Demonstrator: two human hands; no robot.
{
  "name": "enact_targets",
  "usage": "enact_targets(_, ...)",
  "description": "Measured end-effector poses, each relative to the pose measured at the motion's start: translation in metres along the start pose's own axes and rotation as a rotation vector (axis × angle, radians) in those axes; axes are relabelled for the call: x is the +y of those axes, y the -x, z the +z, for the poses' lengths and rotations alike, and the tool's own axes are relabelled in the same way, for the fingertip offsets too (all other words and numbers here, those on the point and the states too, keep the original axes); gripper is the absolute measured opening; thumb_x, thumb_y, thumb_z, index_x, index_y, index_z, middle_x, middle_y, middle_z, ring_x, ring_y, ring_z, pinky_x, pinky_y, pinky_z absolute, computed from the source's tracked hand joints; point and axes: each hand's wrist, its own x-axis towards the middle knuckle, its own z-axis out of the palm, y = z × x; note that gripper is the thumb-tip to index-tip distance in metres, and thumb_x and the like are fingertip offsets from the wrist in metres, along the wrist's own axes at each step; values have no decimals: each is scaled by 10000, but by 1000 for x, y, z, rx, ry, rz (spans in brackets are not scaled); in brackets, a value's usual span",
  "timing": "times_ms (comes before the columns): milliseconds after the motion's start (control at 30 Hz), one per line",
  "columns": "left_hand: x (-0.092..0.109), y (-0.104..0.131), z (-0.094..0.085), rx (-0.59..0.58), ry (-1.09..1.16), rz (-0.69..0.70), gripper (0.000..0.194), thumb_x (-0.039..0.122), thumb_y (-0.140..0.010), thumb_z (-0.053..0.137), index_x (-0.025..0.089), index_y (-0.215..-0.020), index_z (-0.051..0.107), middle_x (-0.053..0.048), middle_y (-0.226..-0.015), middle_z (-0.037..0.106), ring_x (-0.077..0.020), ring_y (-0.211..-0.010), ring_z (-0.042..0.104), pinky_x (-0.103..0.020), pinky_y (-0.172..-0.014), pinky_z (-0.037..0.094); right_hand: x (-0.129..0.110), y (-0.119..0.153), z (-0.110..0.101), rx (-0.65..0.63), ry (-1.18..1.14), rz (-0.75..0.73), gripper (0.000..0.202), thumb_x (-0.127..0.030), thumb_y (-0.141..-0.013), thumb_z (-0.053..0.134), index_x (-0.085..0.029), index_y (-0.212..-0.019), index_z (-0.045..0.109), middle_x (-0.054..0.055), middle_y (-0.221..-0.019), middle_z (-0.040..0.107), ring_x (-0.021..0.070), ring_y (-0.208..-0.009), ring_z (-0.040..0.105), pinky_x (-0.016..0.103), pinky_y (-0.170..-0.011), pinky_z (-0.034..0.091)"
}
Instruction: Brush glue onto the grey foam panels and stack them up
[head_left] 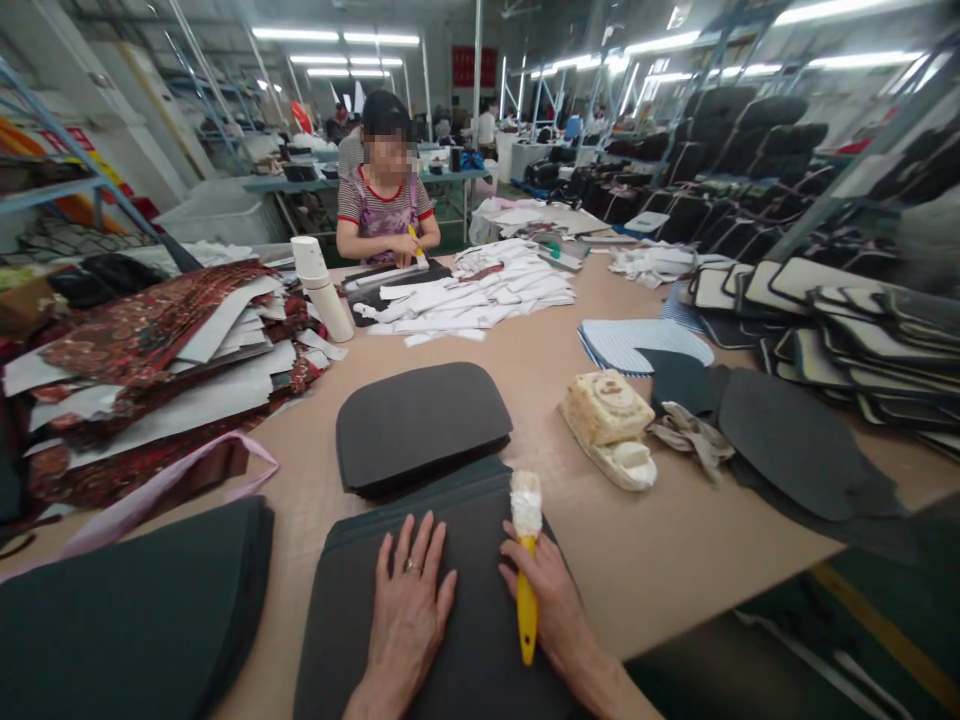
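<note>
My left hand (411, 600) lies flat with its fingers spread on a stack of dark grey sheets (337, 610), a ring on one finger. My right hand (551, 590) is closed around a yellow-handled paintbrush (528, 600), whose bristles are coated in white paste and point away from me. That hand rests at the right side of the same stack. Just beyond lies a pile of dark panels (424, 420) with rounded corners. To the right of it stands a paste-crusted cream container (606, 410).
Dark panels (135, 600) are stacked at left, below patterned red fabric (150, 320). A white bottle (322, 290) stands on the brown table (465, 345). Across it, a co-worker (386, 200) holds another brush near white strips (487, 290). Edged pads (840, 340) pile at right.
</note>
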Motion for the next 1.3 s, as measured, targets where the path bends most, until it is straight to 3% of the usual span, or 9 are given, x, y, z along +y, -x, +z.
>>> enact_targets(100,0,0,-1,-8,2,-1,475,288,-863,442,203,-1330,409,-52,-1396,431,-281,-1283,365,-480,-1017,294,26,10,-12,90,90,61,144,-203,-850,504,-197,-972,581,124,-1069,651,254,-993,613,419,-781,541)
enact_targets(200,1,0,-6,-40,17,-17,483,278,-862,447,211,-1338,394,-49,-1403,422,-279,-1291,354,-480,-1020,303,28,9,-14,108,67,58,167,-220,-855,515,-192,-1010,569,125,-1112,633,254,-1037,596,424,-816,530)
enact_targets(367,12,-3,-22,-127,160,-110,479,286,-841,486,224,-1312,423,-63,-1406,416,-278,-1292,353,-483,-1016,331,3,5,8,20,-110,-78,222,-171,-861,493,-199,-1075,543,114,-1189,591,217,-1123,550,355,-844,531)
enact_targets(500,13,7,-30,-156,315,-183,503,300,-841,503,219,-1326,394,-74,-1423,388,-272,-1298,341,-483,-1017,344,13,16,29,27,-7,-245,210,-237,-834,542,-199,-1039,573,120,-1120,634,243,-1009,613,378,-769,544)
enact_targets(633,-12,43,-30,-9,343,-440,493,172,-849,466,195,-1332,371,-113,-1341,467,-244,-1212,435,-440,-962,407,37,27,39,61,44,-360,213,-270,-811,563,-194,-1009,588,121,-1068,660,237,-933,644,356,-729,545)
enact_targets(733,-42,72,-26,121,336,-675,469,226,-865,466,194,-1324,375,-129,-1265,498,-248,-1144,477,-443,-918,438,43,32,42,10,34,-284,210,-313,-817,544,-206,-990,596,110,-1102,650,237,-961,638,366,-765,533)
enact_targets(800,-57,84,-24,132,374,-747,474,270,-862,481,199,-1320,380,-125,-1243,494,-251,-1134,475,-445,-919,442,43,34,42,-15,18,-226,216,-359,-817,529,-212,-955,608,99,-1090,656,237,-948,642,368,-771,530)
enact_targets(967,-69,88,-21,99,471,-765,419,258,-841,510,192,-1254,475,-114,-1160,509,-240,-1051,506,-427,-891,464,37,38,39,-35,40,-123,209,-354,-787,544,-213,-918,626,84,-1032,677,239,-916,652,353,-750,535)
enact_targets(1300,-63,89,-13,238,516,-782,372,171,-822,535,203,-1193,532,-92,-1045,548,-208,-915,556,-364,-780,517,45,40,34,-129,101,-130,221,-348,-731,579,-230,-912,620,78,-992,683,289,-948,639,425,-793,516)
